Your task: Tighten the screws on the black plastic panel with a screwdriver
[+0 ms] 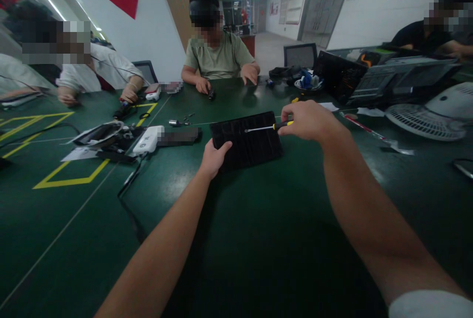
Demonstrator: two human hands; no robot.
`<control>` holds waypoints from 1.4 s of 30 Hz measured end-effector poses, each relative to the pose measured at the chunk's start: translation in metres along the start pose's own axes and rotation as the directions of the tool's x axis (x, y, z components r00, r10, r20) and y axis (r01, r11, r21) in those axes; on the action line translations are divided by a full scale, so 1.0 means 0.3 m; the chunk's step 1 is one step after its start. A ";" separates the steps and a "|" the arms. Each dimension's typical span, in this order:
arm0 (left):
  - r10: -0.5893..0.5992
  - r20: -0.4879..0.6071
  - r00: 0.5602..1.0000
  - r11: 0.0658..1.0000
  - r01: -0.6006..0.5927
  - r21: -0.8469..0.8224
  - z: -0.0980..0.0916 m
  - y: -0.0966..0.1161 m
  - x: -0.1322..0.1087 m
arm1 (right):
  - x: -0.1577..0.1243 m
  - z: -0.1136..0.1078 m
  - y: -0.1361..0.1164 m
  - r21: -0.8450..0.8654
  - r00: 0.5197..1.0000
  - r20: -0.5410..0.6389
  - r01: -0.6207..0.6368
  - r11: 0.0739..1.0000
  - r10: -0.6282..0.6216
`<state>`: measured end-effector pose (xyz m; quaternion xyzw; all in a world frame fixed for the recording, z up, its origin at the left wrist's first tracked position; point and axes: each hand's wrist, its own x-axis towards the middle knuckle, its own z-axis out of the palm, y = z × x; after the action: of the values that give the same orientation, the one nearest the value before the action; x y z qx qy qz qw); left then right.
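My left hand [215, 159] grips the left edge of a flat black panel [251, 148], thumb on its face. The panel is tilted up over the green table and has ribs or recesses on it; its exact kind I cannot make out. In my right hand [305, 120] is a screwdriver [258, 129] with a yellow and black handle, pinched between the fingers. Its metal shaft points left across the panel's upper part. Whether the tip touches the panel I cannot tell.
Across the green table [177, 244] sits a person in a light green shirt [221, 57]. On the left are a white power strip [148, 140], cables and a small metal piece [175, 123]. A white fan [424, 118] and a computer case [399, 79] stand on the right.
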<state>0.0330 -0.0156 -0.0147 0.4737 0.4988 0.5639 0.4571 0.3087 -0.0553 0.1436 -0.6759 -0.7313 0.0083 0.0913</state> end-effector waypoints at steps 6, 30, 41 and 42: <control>-0.004 0.004 1.000 1.000 0.004 0.009 -0.001 0.002 0.000 | 0.001 0.003 -0.010 -0.005 1.000 -0.015 -0.006 1.000 0.006; 0.004 0.003 1.000 1.000 -0.004 0.015 -0.003 0.008 -0.003 | 0.003 0.018 0.007 -0.024 0.989 -0.144 0.023 0.999 -0.026; 0.013 0.006 1.000 1.000 -0.013 0.027 0.000 0.013 -0.008 | 0.011 0.030 0.002 -0.037 0.992 -0.120 0.026 0.999 -0.030; 0.009 0.009 1.000 1.000 -0.010 0.024 -0.001 0.012 -0.008 | 0.010 0.030 0.000 -0.039 0.993 -0.119 0.024 0.999 -0.028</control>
<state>0.0328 -0.0183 -0.0114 0.4841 0.5012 0.5578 0.4509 0.3072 -0.0512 0.1352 -0.6671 -0.7334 -0.0471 0.1222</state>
